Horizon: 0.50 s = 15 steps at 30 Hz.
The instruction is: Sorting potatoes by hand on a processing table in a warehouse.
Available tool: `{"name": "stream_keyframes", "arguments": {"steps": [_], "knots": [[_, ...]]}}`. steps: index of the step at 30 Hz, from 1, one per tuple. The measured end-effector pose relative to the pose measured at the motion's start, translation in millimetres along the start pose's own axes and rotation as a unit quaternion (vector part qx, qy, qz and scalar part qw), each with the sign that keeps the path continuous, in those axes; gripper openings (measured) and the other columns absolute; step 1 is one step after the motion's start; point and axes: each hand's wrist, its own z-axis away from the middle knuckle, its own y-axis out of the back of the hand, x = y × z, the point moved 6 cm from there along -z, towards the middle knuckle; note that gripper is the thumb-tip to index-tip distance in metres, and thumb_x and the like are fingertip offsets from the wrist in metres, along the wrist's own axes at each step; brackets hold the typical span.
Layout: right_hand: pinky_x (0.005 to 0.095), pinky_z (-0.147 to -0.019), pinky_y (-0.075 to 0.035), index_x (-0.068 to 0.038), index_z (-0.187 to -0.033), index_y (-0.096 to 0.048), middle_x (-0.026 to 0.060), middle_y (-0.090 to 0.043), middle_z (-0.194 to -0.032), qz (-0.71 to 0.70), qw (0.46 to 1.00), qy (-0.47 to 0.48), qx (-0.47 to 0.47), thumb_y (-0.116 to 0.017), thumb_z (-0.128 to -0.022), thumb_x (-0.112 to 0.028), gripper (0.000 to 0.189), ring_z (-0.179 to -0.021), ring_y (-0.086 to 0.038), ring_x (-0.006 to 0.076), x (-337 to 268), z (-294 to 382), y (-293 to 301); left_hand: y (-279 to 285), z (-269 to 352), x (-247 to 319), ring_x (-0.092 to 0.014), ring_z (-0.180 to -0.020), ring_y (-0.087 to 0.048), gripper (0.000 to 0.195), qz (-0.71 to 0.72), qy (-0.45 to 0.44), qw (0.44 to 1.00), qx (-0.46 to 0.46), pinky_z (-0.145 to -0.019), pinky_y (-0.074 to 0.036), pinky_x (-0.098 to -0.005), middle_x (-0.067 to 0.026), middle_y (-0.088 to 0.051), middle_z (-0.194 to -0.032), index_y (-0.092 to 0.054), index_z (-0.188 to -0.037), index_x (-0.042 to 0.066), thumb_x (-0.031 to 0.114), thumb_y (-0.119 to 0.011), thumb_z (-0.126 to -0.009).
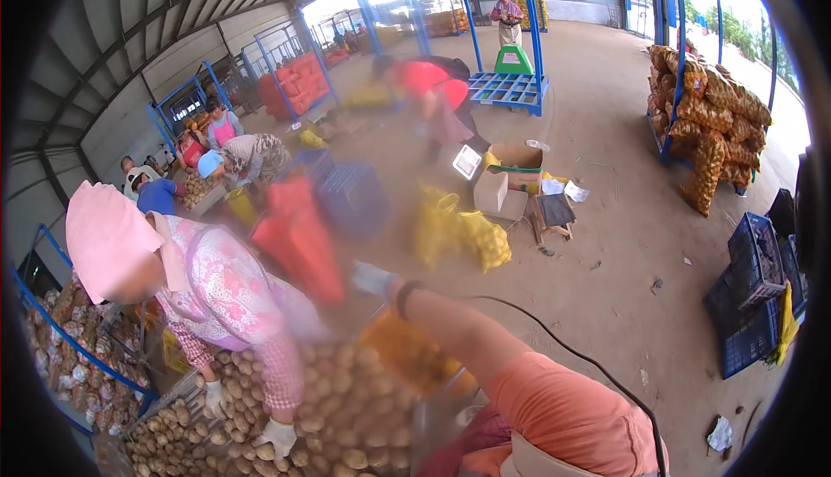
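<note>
My right arm reaches out from the lower right, in a salmon sleeve with a dark band at the wrist. My right hand (373, 279), in a pale glove, is blurred beside a red sack (302, 243); whether it grips anything cannot be told. My left hand is out of view. Below my forearm, an orange mesh bag (409, 350) with potatoes in it sits at the edge of a large heap of potatoes (350, 405). At the left a co-worker in a pink hood leans over the heap, both white-gloved hands (278, 437) on the potatoes.
Blue crates (354, 198) and yellow mesh bags (487, 240) stand beyond my hand. Near them are a cardboard box (516, 159) and a small stool (555, 211). A black cable (558, 337) runs past my arm. Crates (756, 263) and stacked sacks (720, 113) are at right; other people work behind.
</note>
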Motion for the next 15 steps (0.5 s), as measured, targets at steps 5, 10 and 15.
{"name": "stream_keyframes", "arguments": {"steps": [5,10,15], "knots": [[0.0409,-0.074,-0.052,0.004,-0.127,-0.054,0.0195,-0.070,-0.091,0.397,0.888,0.222,0.068,-0.060,-0.078,-0.013,0.053,-0.066,-0.066,0.0280,106,-71,44,13,-33,58,-0.032,-0.082,-0.064,0.042,-0.025,-0.082,0.996,0.016,-0.072,-0.050,-0.0455,-0.0169,-0.069,-0.086,-0.069,-0.088,0.000,0.041,-0.060,-0.082],[0.0393,-0.086,-0.051,0.000,-0.078,-0.071,0.0207,-0.068,-0.091,-0.141,0.985,-0.052,0.086,-0.057,-0.077,-0.007,0.016,-0.065,-0.065,0.0294,65,-73,-14,0,-6,6,-0.032,-0.081,-0.064,0.042,-0.010,-0.008,0.999,0.032,-0.071,-0.050,-0.0458,-0.0164,-0.069,-0.085,-0.069,-0.087,0.000,0.041,-0.060,-0.082],[0.0386,-0.092,-0.049,-0.003,-0.104,-0.067,0.0176,-0.069,-0.094,0.390,0.859,0.318,0.094,-0.052,-0.086,-0.012,0.025,-0.079,-0.065,0.0299,27,-7,10,-2,-9,0,-0.033,-0.080,-0.064,0.041,-0.011,-0.008,0.999,0.043,-0.071,-0.050,-0.0461,-0.0160,-0.069,-0.084,-0.069,-0.087,0.001,0.040,-0.060,-0.082]]}}
